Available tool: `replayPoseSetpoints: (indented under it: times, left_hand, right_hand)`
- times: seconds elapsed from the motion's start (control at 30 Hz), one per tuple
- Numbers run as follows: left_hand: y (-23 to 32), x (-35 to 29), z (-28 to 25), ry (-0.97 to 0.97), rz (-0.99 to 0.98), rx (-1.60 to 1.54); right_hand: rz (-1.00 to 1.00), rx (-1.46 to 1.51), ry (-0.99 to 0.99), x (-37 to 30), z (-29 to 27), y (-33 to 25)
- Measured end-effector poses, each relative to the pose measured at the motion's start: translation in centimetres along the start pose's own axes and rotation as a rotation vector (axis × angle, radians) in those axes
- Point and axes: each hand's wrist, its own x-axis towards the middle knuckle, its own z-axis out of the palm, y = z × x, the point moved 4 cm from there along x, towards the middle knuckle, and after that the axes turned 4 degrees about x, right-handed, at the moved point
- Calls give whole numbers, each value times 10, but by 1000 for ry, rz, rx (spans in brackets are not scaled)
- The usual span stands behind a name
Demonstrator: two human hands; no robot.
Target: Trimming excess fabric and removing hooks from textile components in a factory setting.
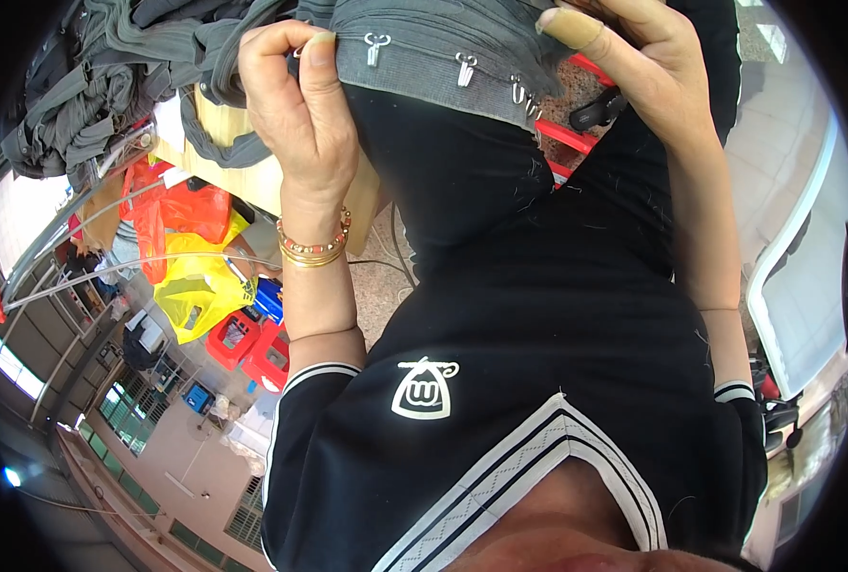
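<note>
Across my lap at the top lies a grey ribbed garment (pixel 424 67), its edge band carrying several small silver metal hooks (pixel 465 69) in a row. My left hand (pixel 295 95), with bracelets at its wrist, pinches the band's left end between thumb and bent forefinger. A bit of metal shows by the forefinger. My right hand (pixel 648 62) is at the garment's bunched right side. Its thumb, with a yellowish covering (pixel 572 29) on the tip, presses on the fabric. The other fingers curl beyond it, partly cut off by the upper edge.
A heap of grey garments (pixel 90 86) fills the upper left, beside a light wooden tabletop (pixel 219 124). Below hang red (pixel 186 205) and yellow (pixel 195 286) plastic bags, near red stools (pixel 267 357). A white-edged panel (pixel 791 276) stands at right.
</note>
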Motion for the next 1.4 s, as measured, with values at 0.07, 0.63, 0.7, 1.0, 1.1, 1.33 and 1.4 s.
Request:
replayPoseSetpoints:
  times: [0.07, 0.63, 0.7, 1.0, 1.1, 1.33, 1.4]
  left_hand:
    - [-7, -5, -4, 26, -16, 10]
    - [-32, -9, -9, -164, -194, 230]
    - [-26, -5, -13, -143, -236, 147]
    - [8, 14, -48, -63, -58, -222]
    - [40, 28, -47, -103, 70, -131]
    - [62, 58, -26, -431, 130, -66]
    - [63, 65, -22, -530, 126, -60]
  right_hand:
    - [-740, 911, -83, 21, 24, -4]
    - [-263, -305, -92, -12, -3, -30]
    - [-310, -314, -72, -13, -3, -30]
    - [-259, -358, -118, -11, -4, -29]
    - [-270, -342, -76, -11, -5, -32]
    - [-235, -323, -78, -15, -5, -30]
    - [-237, -314, -75, -16, -8, -27]
